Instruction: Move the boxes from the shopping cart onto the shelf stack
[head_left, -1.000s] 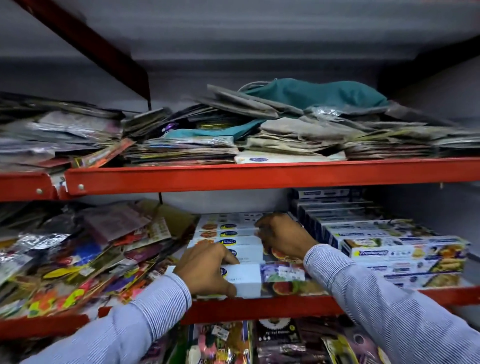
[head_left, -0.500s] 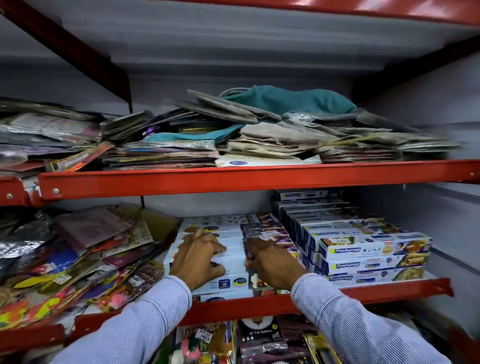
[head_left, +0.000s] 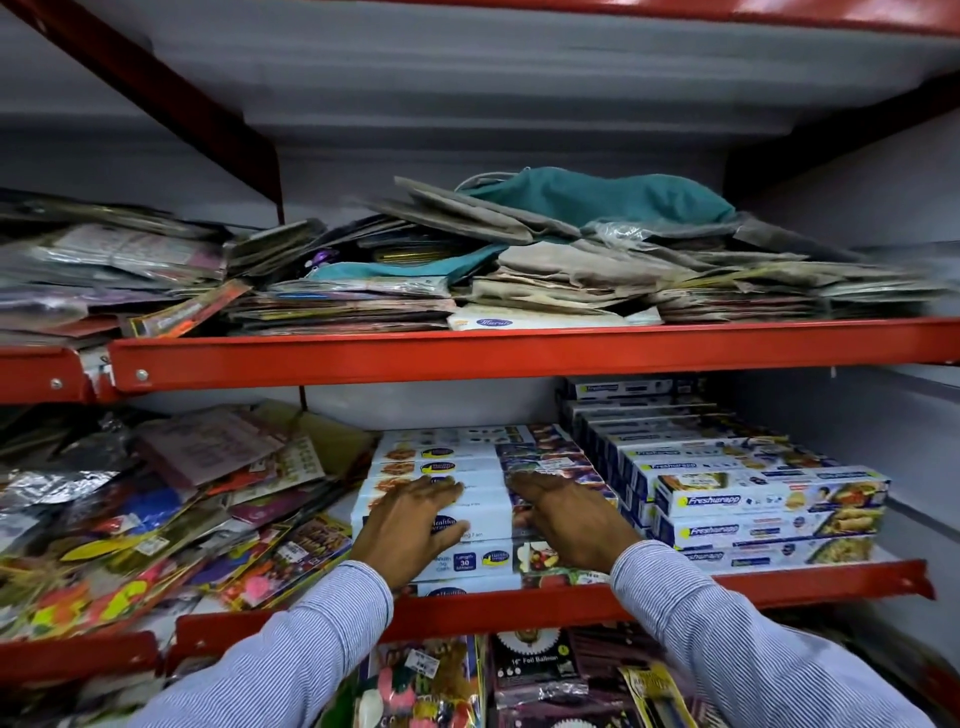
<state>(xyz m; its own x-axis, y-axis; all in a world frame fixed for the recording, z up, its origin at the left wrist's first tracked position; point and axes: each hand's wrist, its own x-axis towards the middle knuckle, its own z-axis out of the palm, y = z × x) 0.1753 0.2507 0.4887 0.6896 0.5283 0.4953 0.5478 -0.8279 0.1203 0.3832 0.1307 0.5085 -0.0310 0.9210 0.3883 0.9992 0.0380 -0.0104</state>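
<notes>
Boxes (head_left: 467, 470) stacked on the red shelf (head_left: 519, 605); left hand (head_left: 410, 522) and right hand (head_left: 569, 517) rest flat, fingers spread.

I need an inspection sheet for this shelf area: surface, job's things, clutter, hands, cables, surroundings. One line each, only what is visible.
Surface: red metal shelf, middle level, filled along its width.
Job's things: stack of white foil boxes, laid flat in rows in the centre; Freshwrapp boxes stacked beside it on the right.
Clutter: loose colourful packets piled unevenly on the left, some tilted.
Hands: left hand and right hand lie flat, palms down, on top of the white stack; no grip closed on any box.
Cables: nothing seen.
Surroundings: upper shelf carries flat packets and a teal cloth bag; more packets below, among them foil balloon packs. The shopping cart is not in view.
</notes>
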